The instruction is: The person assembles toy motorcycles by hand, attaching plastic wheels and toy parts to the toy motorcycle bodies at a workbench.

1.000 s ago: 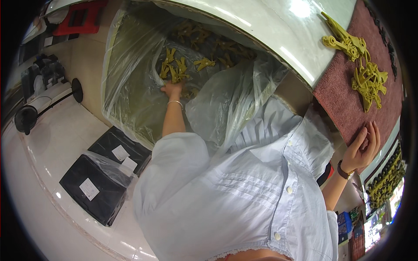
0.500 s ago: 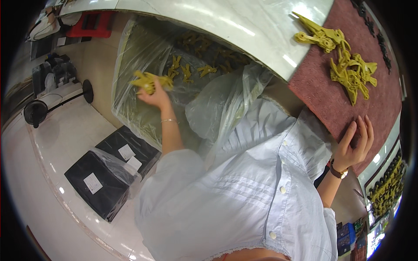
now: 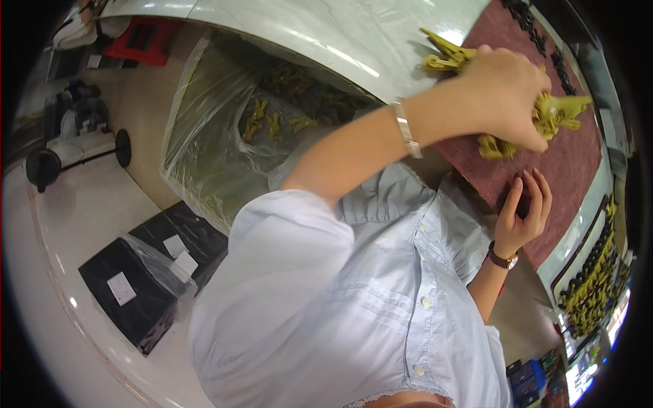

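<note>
My left hand [image 3: 503, 95] reaches across to the dark red mat [image 3: 544, 211]. Its fingers curl round yellow plastic clamp parts [image 3: 561, 112], which stick out past the fingertips; how many it holds is hidden. Under and beside this hand lies a pile of similar yellow parts [image 3: 496, 147], partly covered by it. One long pointed yellow part [image 3: 445, 53] juts past the mat onto the white tabletop. My right hand [image 3: 524, 211] rests at the mat's near edge, fingers apart and slightly bent, with nothing in it.
Below the white tabletop [image 3: 299, 41], left of my lap, a clear plastic bag [image 3: 197, 129] holds several yellow parts. Black parts [image 3: 561, 71] line the mat's far side. Black boxes [image 3: 129, 299] stand on the floor at left. Yellow-and-black pieces [image 3: 592, 279] fill a rack at right.
My left hand has come up from the plastic bag, carrying yellow clamp parts, and swung right over the pile on the mat. My right hand stays at the mat's edge. The view has shifted slightly.
</note>
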Action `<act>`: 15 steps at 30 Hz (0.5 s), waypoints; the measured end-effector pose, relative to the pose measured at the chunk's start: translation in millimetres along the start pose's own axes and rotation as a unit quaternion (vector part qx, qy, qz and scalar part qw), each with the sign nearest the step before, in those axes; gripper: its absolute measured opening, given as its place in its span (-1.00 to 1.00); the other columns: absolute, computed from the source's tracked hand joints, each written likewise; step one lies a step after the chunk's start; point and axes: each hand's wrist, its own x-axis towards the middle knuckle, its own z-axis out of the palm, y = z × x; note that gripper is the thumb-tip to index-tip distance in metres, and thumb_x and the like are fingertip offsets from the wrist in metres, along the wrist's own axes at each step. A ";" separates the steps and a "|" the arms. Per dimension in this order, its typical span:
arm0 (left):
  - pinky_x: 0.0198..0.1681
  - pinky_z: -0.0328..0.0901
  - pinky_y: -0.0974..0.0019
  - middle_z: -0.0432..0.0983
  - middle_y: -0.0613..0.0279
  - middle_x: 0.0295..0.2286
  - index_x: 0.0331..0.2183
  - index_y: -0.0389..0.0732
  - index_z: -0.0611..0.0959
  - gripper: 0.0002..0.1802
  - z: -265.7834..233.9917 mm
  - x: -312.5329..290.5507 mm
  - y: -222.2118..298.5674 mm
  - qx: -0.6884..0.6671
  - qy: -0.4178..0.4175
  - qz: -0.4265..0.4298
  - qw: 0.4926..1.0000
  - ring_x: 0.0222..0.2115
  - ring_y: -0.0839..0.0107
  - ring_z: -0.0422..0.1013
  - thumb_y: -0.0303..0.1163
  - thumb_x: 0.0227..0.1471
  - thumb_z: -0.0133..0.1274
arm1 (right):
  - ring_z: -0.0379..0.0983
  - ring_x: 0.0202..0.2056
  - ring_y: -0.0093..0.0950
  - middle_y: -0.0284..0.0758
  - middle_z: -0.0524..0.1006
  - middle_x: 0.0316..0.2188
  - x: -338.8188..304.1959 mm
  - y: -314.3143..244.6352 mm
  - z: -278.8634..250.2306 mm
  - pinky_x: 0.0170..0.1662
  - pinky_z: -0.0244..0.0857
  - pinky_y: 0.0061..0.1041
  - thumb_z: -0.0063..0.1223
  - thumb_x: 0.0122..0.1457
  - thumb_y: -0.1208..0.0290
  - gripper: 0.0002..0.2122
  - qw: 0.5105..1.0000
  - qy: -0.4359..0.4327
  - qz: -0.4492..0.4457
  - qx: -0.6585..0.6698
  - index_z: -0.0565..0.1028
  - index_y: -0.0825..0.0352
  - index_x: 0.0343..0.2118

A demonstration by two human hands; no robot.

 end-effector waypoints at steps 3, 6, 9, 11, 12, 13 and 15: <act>-0.18 0.18 0.13 0.47 0.05 -0.35 -0.29 -0.11 0.58 -0.33 10.4 -9.9 2.4 0.221 0.088 -0.010 0.971 -0.27 0.15 0.37 -0.04 -0.59 0.35 | 0.46 -0.26 -0.36 -0.17 0.49 -0.24 1.4 -6.9 1.8 -0.24 0.36 -0.49 0.11 0.01 0.58 -0.87 1.000 0.001 -0.010 0.000 0.53 0.43 -0.34; -0.02 -0.08 -0.05 0.16 -0.06 -0.04 -0.17 0.00 0.48 -0.22 6.4 -20.2 -10.0 0.151 0.260 0.096 0.949 -0.01 0.04 0.07 0.10 -0.53 0.28 | 0.46 -0.28 -0.42 -0.16 0.48 -0.23 1.3 -0.1 1.2 -0.27 0.36 -0.52 0.10 0.01 0.59 -0.85 0.999 0.007 -0.026 -0.021 0.52 0.45 -0.32; -0.01 -0.03 0.07 0.28 0.04 -0.14 -0.16 -0.10 0.48 -0.36 -34.9 -72.6 -34.1 0.114 0.377 0.111 0.912 -0.06 0.13 0.16 -0.05 -0.34 0.24 | 0.46 -0.29 -0.47 -0.17 0.47 -0.19 3.8 -3.7 -0.4 -0.28 0.35 -0.54 0.10 0.02 0.58 -0.82 1.000 -0.009 0.021 0.015 0.51 0.44 -0.28; -0.08 0.11 0.18 0.32 0.06 -0.26 -0.24 -0.23 0.45 -0.67 -56.5 -123.0 -88.1 0.142 0.443 0.028 0.885 -0.19 0.14 0.25 -0.39 -0.13 0.09 | 0.44 -0.32 -0.52 -0.20 0.46 -0.17 4.1 -0.9 0.1 -0.30 0.33 -0.58 0.11 0.02 0.56 -0.78 0.999 -0.018 0.024 0.022 0.50 0.43 -0.22; -0.13 0.17 0.22 0.32 0.03 -0.28 -0.30 -0.26 0.43 -0.77 -62.4 -150.1 -118.1 0.128 0.498 0.004 0.858 -0.23 0.16 0.26 -0.53 -0.10 0.00 | 0.43 -0.34 -0.53 -0.20 0.46 -0.16 5.8 -1.7 0.2 -0.31 0.31 -0.60 0.12 0.02 0.55 -0.77 0.999 -0.018 0.023 0.015 0.50 0.43 -0.21; -0.12 0.16 0.32 0.27 0.11 -0.26 -0.25 -0.27 0.37 -0.75 -75.9 -175.2 -124.9 0.303 0.436 -0.005 0.847 -0.19 0.30 0.22 -0.57 -0.07 -0.04 | 0.43 -0.35 -0.54 -0.21 0.46 -0.16 6.8 -1.3 -0.8 -0.32 0.30 -0.62 0.13 0.02 0.54 -0.76 1.000 -0.017 0.027 0.003 0.50 0.42 -0.20; -0.15 0.16 0.33 0.26 0.07 -0.27 -0.26 -0.28 0.37 -0.76 -68.6 -228.8 -159.3 0.177 0.563 -0.147 0.794 -0.20 0.27 0.21 -0.59 -0.07 -0.06 | 0.41 -0.37 -0.55 -0.22 0.46 -0.16 8.5 -2.5 -0.1 -0.32 0.28 -0.63 0.14 0.02 0.52 -0.74 0.999 -0.027 0.020 0.001 0.50 0.41 -0.19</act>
